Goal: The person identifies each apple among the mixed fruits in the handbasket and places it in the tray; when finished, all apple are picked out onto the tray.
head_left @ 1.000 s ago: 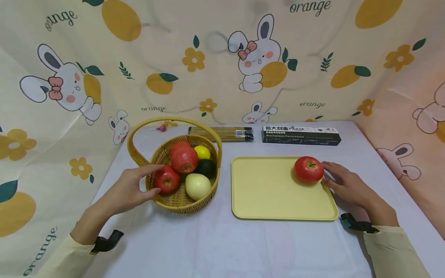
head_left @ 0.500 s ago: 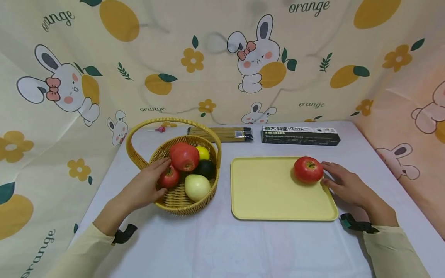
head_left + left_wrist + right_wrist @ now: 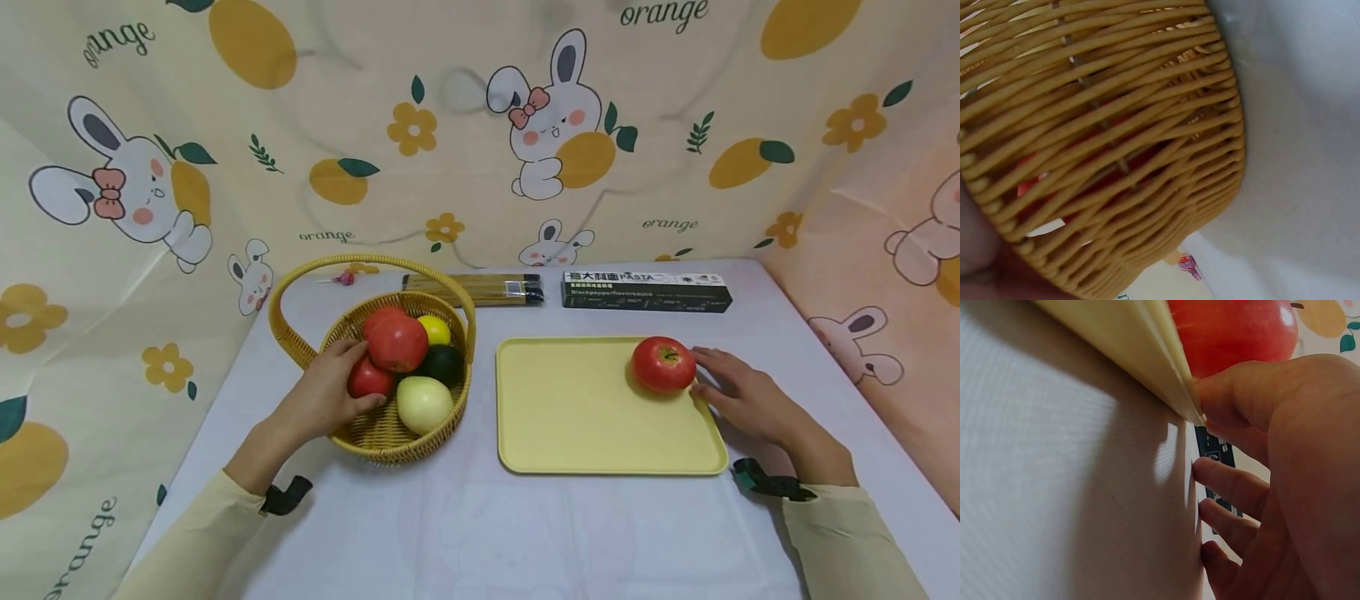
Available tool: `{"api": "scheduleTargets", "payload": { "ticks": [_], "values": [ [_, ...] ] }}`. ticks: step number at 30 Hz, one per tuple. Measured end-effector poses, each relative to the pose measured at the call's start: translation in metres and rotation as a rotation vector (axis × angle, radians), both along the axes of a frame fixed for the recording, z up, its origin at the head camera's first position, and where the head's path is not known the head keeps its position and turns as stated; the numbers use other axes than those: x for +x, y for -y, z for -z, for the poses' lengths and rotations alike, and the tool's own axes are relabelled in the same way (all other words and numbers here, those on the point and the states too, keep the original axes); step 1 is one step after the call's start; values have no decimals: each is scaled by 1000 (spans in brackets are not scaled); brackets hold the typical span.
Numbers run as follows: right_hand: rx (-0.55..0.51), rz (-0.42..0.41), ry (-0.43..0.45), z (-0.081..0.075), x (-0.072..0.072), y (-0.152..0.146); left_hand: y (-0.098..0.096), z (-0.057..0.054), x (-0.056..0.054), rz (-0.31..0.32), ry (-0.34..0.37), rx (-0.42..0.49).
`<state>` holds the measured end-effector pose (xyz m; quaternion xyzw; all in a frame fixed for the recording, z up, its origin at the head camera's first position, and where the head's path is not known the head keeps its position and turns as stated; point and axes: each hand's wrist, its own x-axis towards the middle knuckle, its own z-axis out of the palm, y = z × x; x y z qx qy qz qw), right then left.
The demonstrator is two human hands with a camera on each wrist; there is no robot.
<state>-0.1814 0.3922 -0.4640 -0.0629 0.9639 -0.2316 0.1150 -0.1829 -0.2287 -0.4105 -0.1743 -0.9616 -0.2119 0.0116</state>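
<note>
My left hand [image 3: 322, 390] reaches over the near left rim of the wicker basket [image 3: 397, 452], thumb and fingers around a red apple [image 3: 370, 380]. Beside it in the basket lie a bigger red apple [image 3: 398, 343], another behind it, a lemon [image 3: 434, 330], a dark green fruit [image 3: 441, 364] and a pale yellow-green fruit [image 3: 424, 406]. The left wrist view is mostly basket weave, with red showing through. At the right rim of the yellow tray [image 3: 570, 417] rests my right hand [image 3: 738, 398], fingers relaxed, index fingertip right at a red apple [image 3: 663, 365] on the tray.
Behind the tray lies a black pasta box [image 3: 647, 293]. A pack of dry noodles [image 3: 480, 289] is left of it. A small pink item on a thin stick [image 3: 345, 278] lies behind the basket, whose tall handle [image 3: 375, 259] arches over the fruit.
My left hand has moved right and further into the basket, its fingers closing around the nearest red apple. The right hand and the apple on the tray have stayed in place.
</note>
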Motion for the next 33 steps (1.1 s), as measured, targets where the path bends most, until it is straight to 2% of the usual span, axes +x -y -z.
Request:
{"api": "scheduleTargets", "payload": {
  "ticks": [5,11,14,19,23,27,33],
  "values": [
    [3,3,6,0,-1,0,-2,0,0,5,-21,-19],
    [3,0,11,1,-3,0,-4,-5,3,-15,-24,-28],
    [1,0,15,1,-3,0,-5,-13,10,-31,-26,-40],
    [0,2,16,0,-2,1,-10,-34,28,-66,4,-53],
    [-3,5,18,-1,-2,1,-9,-48,38,-90,21,-48],
    [1,5,12,0,-2,1,-3,-56,44,-103,48,-14],
    [10,6,9,1,-2,0,9,-60,49,-90,59,66]
  ]
}}
